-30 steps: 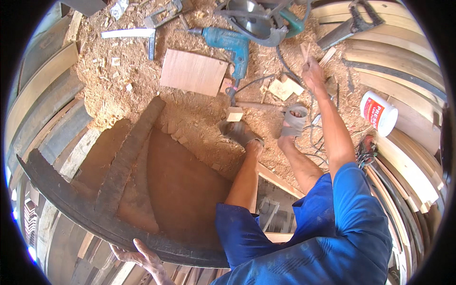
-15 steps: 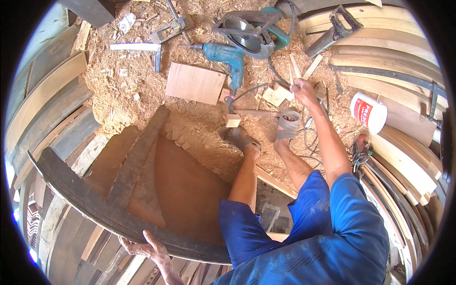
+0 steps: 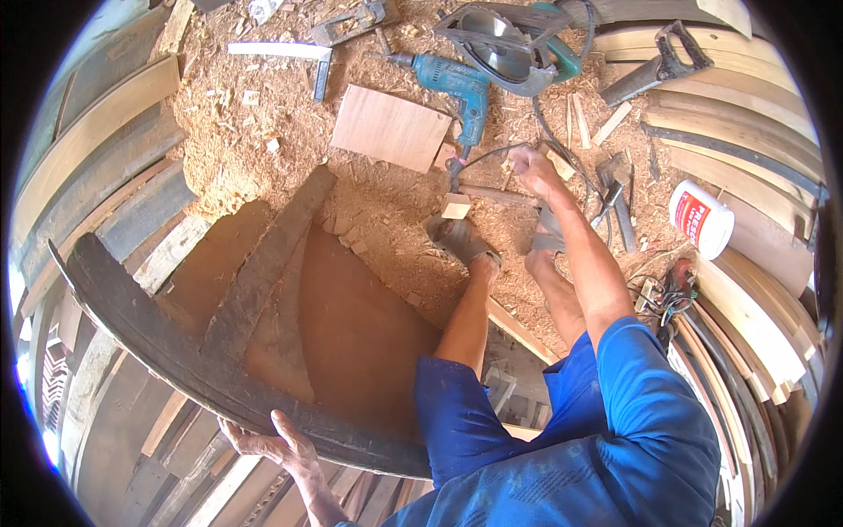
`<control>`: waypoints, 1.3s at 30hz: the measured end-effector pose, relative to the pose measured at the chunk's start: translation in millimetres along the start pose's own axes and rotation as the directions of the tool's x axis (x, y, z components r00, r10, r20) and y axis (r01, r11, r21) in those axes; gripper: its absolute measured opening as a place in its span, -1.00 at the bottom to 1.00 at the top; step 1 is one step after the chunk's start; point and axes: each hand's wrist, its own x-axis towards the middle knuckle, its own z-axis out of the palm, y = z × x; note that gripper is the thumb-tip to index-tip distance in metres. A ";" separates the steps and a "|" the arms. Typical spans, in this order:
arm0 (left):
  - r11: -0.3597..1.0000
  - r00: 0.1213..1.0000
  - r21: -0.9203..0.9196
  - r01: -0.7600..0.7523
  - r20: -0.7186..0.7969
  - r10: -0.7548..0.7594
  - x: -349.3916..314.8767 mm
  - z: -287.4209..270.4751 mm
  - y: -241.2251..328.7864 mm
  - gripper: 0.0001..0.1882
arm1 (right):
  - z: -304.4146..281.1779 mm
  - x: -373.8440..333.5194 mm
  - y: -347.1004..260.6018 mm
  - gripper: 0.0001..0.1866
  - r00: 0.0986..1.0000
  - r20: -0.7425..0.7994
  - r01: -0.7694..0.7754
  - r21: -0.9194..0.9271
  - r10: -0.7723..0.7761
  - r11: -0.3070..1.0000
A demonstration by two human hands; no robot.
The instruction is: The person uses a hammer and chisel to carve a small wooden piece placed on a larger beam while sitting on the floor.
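Note:
A large curved wooden piece, brown inside with a dark curved rim and a crosspiece, leans against my legs at the lower left. My left hand holds its lower rim, thumb over the edge and fingers along the outside. Farther up, my right hand is low over the shavings beside a pale wood offcut and above the hammer handle. Its fingers look bent but blurred, so whether they hold anything is unclear. A small wood block lies near my left foot. A chisel lies right of my right forearm.
Ahead are a teal drill, a circular saw, a flat board and a square. A handsaw and a white bucket are at the right. Stacked planks line both sides; cords cross the shavings.
My right hand has moved left and nearer, away from the thin wood strips. My left hand stays on the rim. The view has shifted, and the chisel now shows beside my right forearm.

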 end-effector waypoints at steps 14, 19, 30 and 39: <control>0.993 0.996 -0.086 0.086 -0.018 -0.088 2.1 4.9 4.2 -0.21 | 41.5 -51.6 59.0 -0.53 0.981 -0.088 -0.189 -0.622 0.173 0.760; 0.991 0.993 -0.064 0.113 -0.019 -0.115 -0.6 5.5 7.0 -0.22 | 56.8 -49.3 63.9 -0.36 0.971 -0.031 -0.178 -0.759 0.238 0.627; 0.991 0.996 0.119 0.056 -0.081 -0.047 -3.8 3.8 -4.3 -0.22 | -35.5 -88.3 89.7 -0.71 0.953 -0.142 -0.286 -0.147 0.266 0.947; 0.972 0.993 0.210 0.103 -0.074 -0.089 -3.0 0.3 -23.3 -0.15 | -122.8 -77.7 169.7 -0.22 0.686 0.158 -0.265 0.963 0.711 0.041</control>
